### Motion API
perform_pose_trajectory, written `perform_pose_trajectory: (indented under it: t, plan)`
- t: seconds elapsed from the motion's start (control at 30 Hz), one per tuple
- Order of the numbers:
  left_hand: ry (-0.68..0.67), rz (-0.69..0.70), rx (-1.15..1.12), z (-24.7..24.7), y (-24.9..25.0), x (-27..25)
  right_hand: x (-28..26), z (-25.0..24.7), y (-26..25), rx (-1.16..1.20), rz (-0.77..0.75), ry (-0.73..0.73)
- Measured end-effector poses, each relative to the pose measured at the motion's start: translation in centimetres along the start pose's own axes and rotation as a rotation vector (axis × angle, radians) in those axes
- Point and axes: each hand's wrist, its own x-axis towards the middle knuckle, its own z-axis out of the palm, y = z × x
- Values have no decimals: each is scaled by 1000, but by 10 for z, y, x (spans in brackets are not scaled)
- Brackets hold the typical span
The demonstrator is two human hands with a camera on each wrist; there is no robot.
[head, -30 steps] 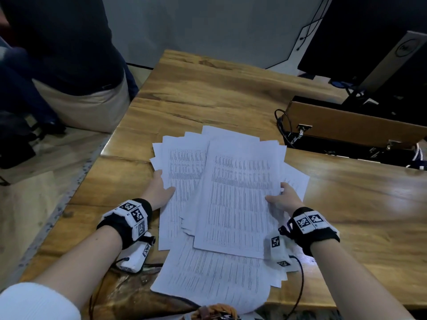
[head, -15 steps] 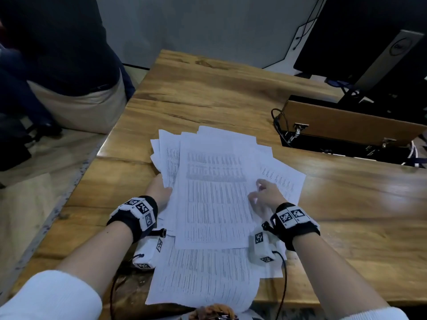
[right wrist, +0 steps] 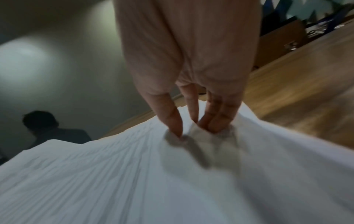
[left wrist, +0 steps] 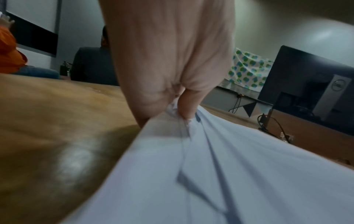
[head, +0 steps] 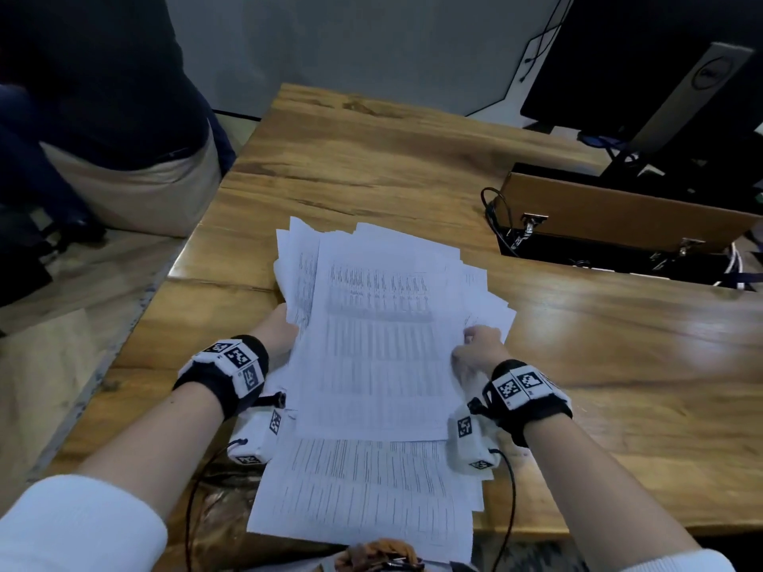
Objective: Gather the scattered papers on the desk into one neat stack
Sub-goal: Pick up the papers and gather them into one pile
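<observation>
You are mid-gather: the papers (head: pixel 371 344) lie fanned between your 2 hands on the bench (head: pixel 598 365), more sheets just below them. Your left hand (head: pixel 274 338) pinches the left edge, thumb clamped on it. Your right hand (head: pixel 475 353) presses curled fingers (right wrist: pixel 172 121) into the right edge. Next, I judge, square both edges inward.

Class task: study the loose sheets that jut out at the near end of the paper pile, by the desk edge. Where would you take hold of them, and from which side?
Probably by their two long side edges, one hand from each side. The near sheets lie flat and stick out past the bundle that the left hand and right hand already hold, overhanging the desk edge, so sliding them inward suits.
</observation>
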Motion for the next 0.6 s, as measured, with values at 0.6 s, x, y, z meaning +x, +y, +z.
perform_pose_trajectory:
  t: [0.6]
  plan:
    - [-7,25,-19,9,-9,13,-2,-5,-17,412,228,-18]
